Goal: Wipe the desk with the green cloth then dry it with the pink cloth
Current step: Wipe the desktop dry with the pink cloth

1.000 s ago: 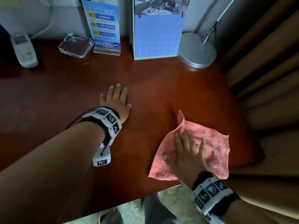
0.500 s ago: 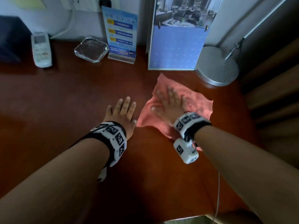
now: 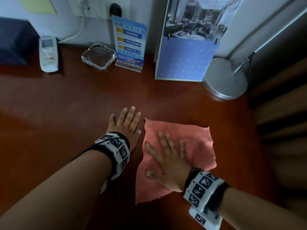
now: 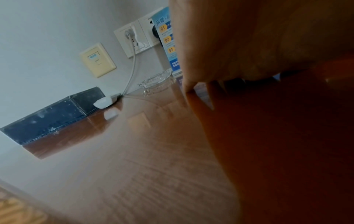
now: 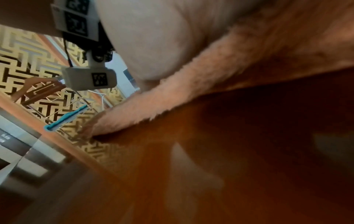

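Note:
The pink cloth lies spread on the dark red-brown desk, near the middle. My right hand presses flat on it with straight, spread fingers. Beside it to the left, my left hand rests flat on the bare desk, fingers straight, just short of the cloth's left edge. In the right wrist view the pink cloth shows under my palm. The left wrist view shows my left hand against the desk. No green cloth is in view.
Along the back wall stand a white remote, a glass ashtray, a blue sign stand, a blue calendar, a silver lamp base and a dark box. Brown curtains hang at the right.
My right hand pushed the pink cloth from the front right edge up to the calendar, then drew it back toward me beside my left hand. The left hand stayed flat on the desk.

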